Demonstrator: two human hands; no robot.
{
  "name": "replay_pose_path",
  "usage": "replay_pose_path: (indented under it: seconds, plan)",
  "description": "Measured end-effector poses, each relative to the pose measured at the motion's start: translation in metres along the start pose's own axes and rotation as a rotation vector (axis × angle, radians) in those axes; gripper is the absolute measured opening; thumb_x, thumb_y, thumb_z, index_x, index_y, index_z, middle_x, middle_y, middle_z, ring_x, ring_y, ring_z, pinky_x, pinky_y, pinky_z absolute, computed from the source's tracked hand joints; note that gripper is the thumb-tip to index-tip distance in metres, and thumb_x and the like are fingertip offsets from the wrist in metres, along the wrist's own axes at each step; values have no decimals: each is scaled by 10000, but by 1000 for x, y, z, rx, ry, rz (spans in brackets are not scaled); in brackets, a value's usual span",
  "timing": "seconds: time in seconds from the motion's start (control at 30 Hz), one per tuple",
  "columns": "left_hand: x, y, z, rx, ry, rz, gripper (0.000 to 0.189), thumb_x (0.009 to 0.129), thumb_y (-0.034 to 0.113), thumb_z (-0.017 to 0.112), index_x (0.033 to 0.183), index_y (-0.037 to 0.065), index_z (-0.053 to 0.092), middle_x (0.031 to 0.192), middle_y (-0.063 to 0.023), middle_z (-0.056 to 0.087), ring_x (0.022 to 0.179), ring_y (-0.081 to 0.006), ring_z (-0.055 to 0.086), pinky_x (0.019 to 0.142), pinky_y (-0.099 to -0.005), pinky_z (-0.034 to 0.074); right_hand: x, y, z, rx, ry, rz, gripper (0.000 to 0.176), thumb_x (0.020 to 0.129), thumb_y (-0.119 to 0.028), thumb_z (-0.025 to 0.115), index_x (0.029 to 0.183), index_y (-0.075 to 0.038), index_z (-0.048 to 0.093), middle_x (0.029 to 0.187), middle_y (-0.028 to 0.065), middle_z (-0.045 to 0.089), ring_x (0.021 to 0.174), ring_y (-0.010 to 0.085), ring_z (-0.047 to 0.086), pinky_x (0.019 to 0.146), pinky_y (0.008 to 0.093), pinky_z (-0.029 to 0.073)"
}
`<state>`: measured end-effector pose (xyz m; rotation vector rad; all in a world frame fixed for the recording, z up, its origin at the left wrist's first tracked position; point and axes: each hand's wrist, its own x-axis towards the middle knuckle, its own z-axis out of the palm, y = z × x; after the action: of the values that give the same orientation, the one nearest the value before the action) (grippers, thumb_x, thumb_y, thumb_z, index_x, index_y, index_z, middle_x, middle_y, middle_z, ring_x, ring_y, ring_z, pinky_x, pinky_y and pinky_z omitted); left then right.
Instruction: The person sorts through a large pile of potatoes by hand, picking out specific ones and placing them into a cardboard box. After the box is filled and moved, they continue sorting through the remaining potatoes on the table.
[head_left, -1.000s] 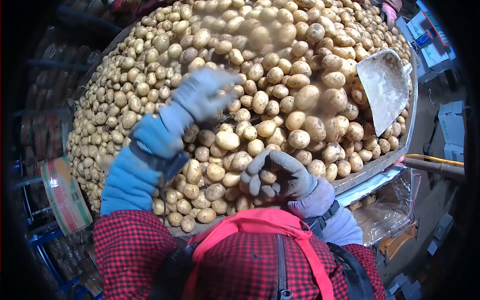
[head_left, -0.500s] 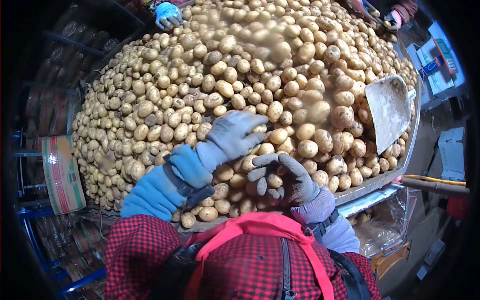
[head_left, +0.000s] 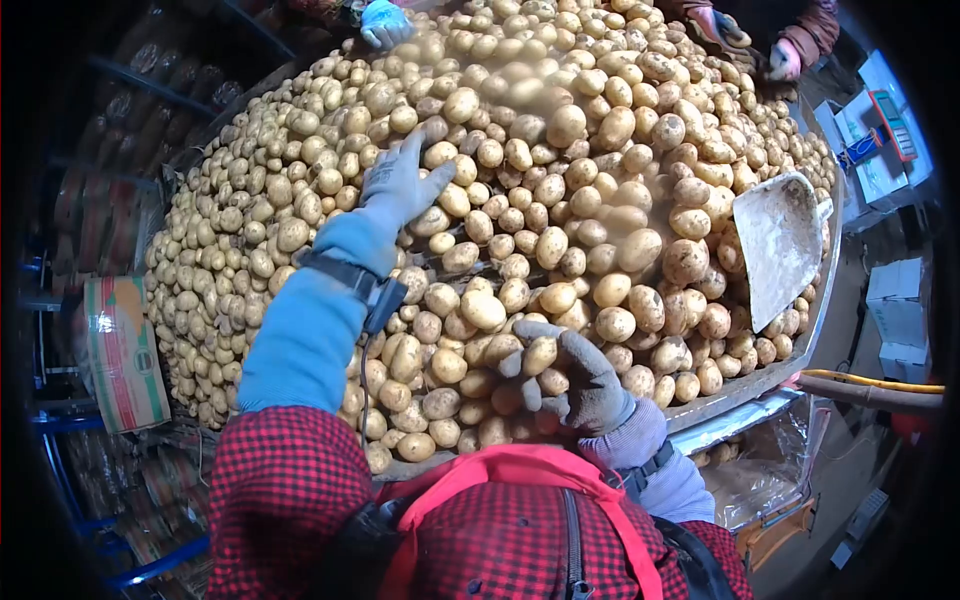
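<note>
A large heap of potatoes fills the view. My left hand, in a grey glove, reaches forward over the upper middle of the heap, its fingers apart on the potatoes and nothing seen in its grasp. Near the front edge, my right hand, also gloved in grey, has its fingers curled round a small potato. Another potato lies against its palm side.
A metal scoop lies on the heap at the right. Co-workers' gloved hands are at the far side. A cardboard box stands at the left, and a pole juts in at the right.
My left hand has moved forward and left, away from my right hand, and its arm is stretched out. My right hand has stayed near the front edge, with a potato now showing at its fingertips.
</note>
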<state>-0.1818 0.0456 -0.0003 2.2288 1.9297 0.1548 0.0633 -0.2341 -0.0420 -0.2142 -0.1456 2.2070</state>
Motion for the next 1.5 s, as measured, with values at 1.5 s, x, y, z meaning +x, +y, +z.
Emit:
replay_pose_path:
  seconds: [1.5]
  plan:
    - [63, 60, 28, 409, -25, 601, 473, 961, 368, 693, 1381, 166, 613, 1386, -114, 631, 1285, -336, 598, 1078, -486, 480, -1, -13, 10, -89, 58, -5, 514, 1136, -393, 444, 1508, -39, 470, 1318, 218, 669, 968, 168, 731, 663, 196, 579]
